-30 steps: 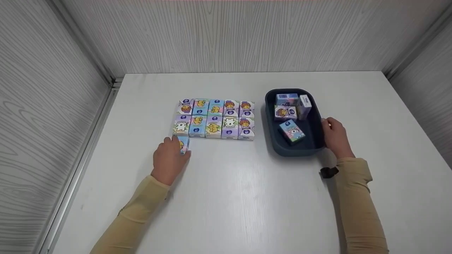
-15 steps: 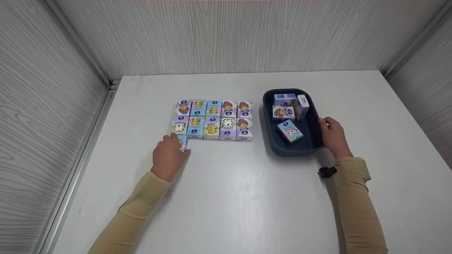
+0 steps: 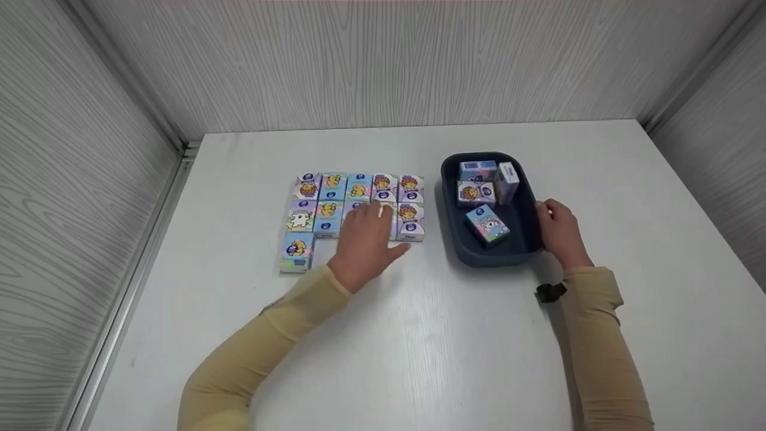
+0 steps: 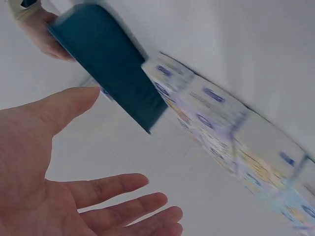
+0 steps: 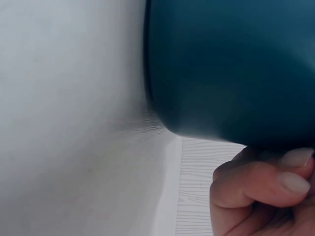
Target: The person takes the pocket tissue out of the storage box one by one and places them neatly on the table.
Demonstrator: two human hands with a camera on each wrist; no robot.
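My left hand (image 3: 366, 245) hovers over small cartoon-printed packs (image 3: 330, 218) lying in two rows on the white table, hiding part of the front row. In the left wrist view that hand (image 4: 29, 164) has its fingers spread and holds nothing. One blue pack (image 3: 297, 248) lies in front of the left end of the rows. To the right stands a dark blue plastic bin (image 3: 519, 236), gripped at its right side by my right hand (image 3: 562, 233). The right wrist view shows curled fingers (image 5: 231, 189) against the bin. Several packs (image 3: 488, 224) lie inside it.
A wood-grain panel (image 3: 359, 66) rises behind the table (image 3: 449, 359). Another panel (image 3: 78, 209) borders the left side along a metal edge. A small black device (image 3: 550, 292) is at the right wrist.
My left hand has let go of the blue pack at the front left and moved right, over the front row. The right hand stays at the bin; the view has shifted slightly.
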